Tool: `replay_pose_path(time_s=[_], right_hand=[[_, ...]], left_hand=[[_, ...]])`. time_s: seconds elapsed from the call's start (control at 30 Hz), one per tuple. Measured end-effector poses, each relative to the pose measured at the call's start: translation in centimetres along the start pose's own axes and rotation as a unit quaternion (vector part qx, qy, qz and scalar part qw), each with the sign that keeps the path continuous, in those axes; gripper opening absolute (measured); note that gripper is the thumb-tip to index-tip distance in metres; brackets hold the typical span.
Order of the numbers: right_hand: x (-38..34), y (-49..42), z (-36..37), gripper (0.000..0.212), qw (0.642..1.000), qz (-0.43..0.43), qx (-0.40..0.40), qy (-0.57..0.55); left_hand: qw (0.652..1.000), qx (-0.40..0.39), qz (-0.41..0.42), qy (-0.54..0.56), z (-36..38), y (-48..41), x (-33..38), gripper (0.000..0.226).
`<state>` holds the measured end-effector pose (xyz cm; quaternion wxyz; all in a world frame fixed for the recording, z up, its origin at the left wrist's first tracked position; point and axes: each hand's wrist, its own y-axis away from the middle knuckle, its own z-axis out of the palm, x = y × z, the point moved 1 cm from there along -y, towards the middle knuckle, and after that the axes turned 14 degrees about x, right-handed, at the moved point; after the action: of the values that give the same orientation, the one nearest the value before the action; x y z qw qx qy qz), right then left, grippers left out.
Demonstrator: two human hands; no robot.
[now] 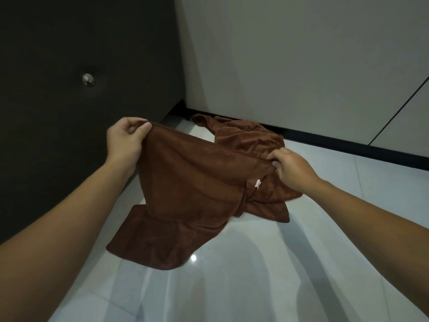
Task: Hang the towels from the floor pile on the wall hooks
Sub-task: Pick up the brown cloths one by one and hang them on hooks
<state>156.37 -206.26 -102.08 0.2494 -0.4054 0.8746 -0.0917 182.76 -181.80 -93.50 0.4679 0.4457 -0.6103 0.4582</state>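
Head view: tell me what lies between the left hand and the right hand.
The hemmed top edge of a brown terry-cloth towel stretches from the left hand to the right hand, both pinching it, as the head view shows.

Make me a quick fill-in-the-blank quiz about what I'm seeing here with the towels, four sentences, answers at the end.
1. The left hand and right hand each pinch the top edge of a ____ towel.
2. The towel's lower end lies on the glossy ____.
3. A small ____ tag hangs near the right hand.
4. The metal peg sits on the ____ wall, left of the pale wall.

Missing words: brown; floor; pink; dark.
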Motion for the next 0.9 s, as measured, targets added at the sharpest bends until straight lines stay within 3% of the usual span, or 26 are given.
replay_pose_path(time_s=[0.17, 0.3, 0.4, 0.5, 0.67, 0.8, 0.9], right_hand=[[-1.3, 0.5, 1.1, 0.02, 0.995, 0.057, -0.077, -0.025], [-5.3, -0.3, 1.0, 0.02, 0.987, 0.044, -0.052, -0.147], [-8.8, -0.5, 0.5, 0.026, 0.966, 0.028, -0.063, -0.25], [-10.5, -0.6, 0.6, 0.033, 0.956, 0.008, -0.064, -0.285], [-10.6, -0.8, 0.9, 0.009, 0.941, 0.033, -0.021, -0.337], [-10.1, -1.6, 0.9, 0.015, 0.928, 0.087, 0.046, -0.359], [-9.7, -1.6, 0.2, 0.006, 0.935, 0.083, -0.008, -0.346]], left_hand=[[0.992, -0.08, 0.05, -0.082, 2.7, 1.8, 0.5, 0.018], [0.982, -0.15, 0.035, -0.105, 5.5, 4.2, -0.2, 0.03], [0.975, -0.191, 0.05, -0.099, 6.9, 6.0, 0.0, 0.022], [0.971, -0.215, 0.063, -0.085, 7.3, 6.5, -0.1, 0.015], [0.974, -0.218, 0.044, -0.05, 6.9, 6.4, -0.8, 0.014], [0.964, -0.263, 0.001, -0.038, 6.7, 6.7, -2.4, 0.009], [0.955, -0.294, 0.008, -0.042, 6.8, 6.9, -3.1, 0.004]])
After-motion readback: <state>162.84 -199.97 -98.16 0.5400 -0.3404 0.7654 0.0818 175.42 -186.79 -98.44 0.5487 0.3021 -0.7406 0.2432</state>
